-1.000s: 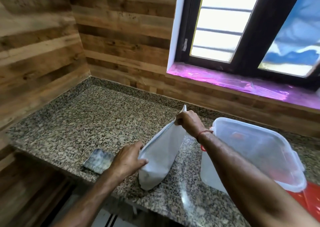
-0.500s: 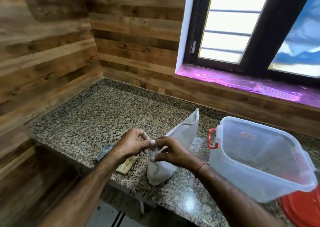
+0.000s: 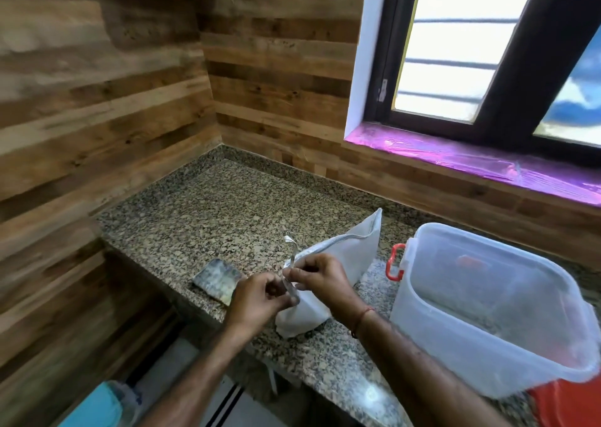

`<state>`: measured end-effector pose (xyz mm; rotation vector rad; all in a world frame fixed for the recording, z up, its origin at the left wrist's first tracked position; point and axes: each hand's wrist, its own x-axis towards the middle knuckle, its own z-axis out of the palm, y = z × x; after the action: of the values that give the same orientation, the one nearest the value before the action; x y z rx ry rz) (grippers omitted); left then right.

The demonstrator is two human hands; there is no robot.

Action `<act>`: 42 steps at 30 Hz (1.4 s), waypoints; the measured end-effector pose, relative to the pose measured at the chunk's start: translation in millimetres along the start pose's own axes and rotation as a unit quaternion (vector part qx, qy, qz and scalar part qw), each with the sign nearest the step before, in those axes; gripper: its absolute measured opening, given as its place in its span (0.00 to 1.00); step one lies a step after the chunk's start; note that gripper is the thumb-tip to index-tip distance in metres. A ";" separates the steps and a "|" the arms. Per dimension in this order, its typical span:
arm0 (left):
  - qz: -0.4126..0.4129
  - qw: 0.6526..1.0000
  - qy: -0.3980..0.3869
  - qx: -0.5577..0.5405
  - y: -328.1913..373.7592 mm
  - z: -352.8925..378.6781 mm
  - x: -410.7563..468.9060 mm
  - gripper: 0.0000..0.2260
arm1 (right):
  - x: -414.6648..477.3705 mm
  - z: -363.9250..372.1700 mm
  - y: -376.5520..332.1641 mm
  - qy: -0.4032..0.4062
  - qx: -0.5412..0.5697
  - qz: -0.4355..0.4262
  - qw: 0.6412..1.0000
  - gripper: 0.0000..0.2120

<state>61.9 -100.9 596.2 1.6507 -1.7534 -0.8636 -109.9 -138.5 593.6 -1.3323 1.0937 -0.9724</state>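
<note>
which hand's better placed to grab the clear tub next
Right, likely: the right hand is nearer the clear tub and red handle; the left hand is farther off, left of the white bag.

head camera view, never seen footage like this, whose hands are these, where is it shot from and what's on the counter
This is a single picture from a wide-angle camera worn on a person's head. It looks down at their own bare hands; there is no machine. A granite counter holds a white bag, a clear plastic tub with a red latch, and a small flat grey object. The right hand pinches the bag's near top corner. The left hand pinches a thin white strip coming off that corner, probably its sewn closure.
</note>
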 end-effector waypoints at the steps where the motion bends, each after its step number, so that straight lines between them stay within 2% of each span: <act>1: 0.006 0.999 0.041 0.029 1.9 5.8 1.0 0.13 | -0.8 0.1 -1.0 -0.009 0.013 0.006 1.000 0.11; 3: 0.018 0.992 0.091 0.082 5.2 13.5 2.5 0.17 | -1.6 -2.3 -4.0 -0.026 0.039 0.025 0.999 0.11; 8: 0.064 0.986 0.116 0.103 1.3 27.6 -0.3 0.09 | -1.0 -11.2 -5.5 -0.048 -0.026 0.055 0.997 0.10; 10: 0.071 0.985 0.112 0.108 -2.9 29.2 -0.6 0.12 | -0.1 -13.1 -4.8 -0.014 -0.043 0.049 0.998 0.09; 13: 0.064 0.989 0.083 0.106 -16.6 26.0 -2.4 0.17 | 9.2 -37.8 -9.2 0.077 -0.051 0.046 0.995 0.08; 16: 0.055 0.993 0.033 0.096 -25.5 13.6 -5.3 0.13 | 28.4 -76.7 -9.6 0.156 -0.071 0.056 0.984 0.07; 18: 0.056 0.985 0.000 0.165 -13.8 8.1 2.1 0.11 | 36.2 -85.0 -6.9 0.166 -0.084 0.068 0.980 0.08; 19: 0.058 0.974 0.008 0.218 -2.4 7.8 9.5 0.11 | 38.0 -82.9 -5.2 0.162 -0.088 0.070 0.980 0.09; 21: 0.065 0.953 0.037 0.294 25.8 13.5 32.1 0.18 | 40.3 -77.0 -1.8 0.146 -0.096 0.068 0.982 0.09; 23: 0.062 0.938 0.025 0.340 49.2 23.6 56.7 0.25 | 43.4 -74.1 2.2 0.132 -0.096 0.073 0.984 0.11; 24: 0.065 0.932 0.011 0.356 56.5 28.8 66.6 0.25 | 45.2 -74.7 4.1 0.129 -0.103 0.074 0.983 0.12; 26: 0.090 0.922 -0.014 0.376 62.5 36.2 80.0 0.18 | 53.0 -80.6 5.9 0.145 -0.129 0.072 0.978 0.15; 29: 0.135 0.934 -0.040 0.327 51.1 36.3 84.8 0.08 | 68.3 -100.8 3.0 0.200 -0.184 0.068 0.960 0.17; 31: 0.150 0.946 -0.054 0.282 38.0 31.4 87.1 0.10 | 79.3 -120.5 -1.0 0.246 -0.212 0.075 0.943 0.17; 34: 0.180 0.937 -0.067 0.291 23.0 26.3 91.5 0.15 | 92.5 -145.4 -7.6 0.293 -0.223 0.103 0.924 0.14; 39: 0.188 0.936 -0.087 0.286 10.0 21.5 93.6 0.13 | 115.9 -170.5 -14.1 0.388 -0.206 0.154 0.885 0.13; 42: 0.171 0.951 -0.123 0.227 1.1 14.5 95.0 0.09 | 130.7 -184.9 -3.8 0.410 -0.197 0.175 0.873 0.12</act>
<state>43.2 -194.7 585.9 1.4728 -2.4674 -0.5447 -258.0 -309.6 602.6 -0.9525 2.1987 -1.0946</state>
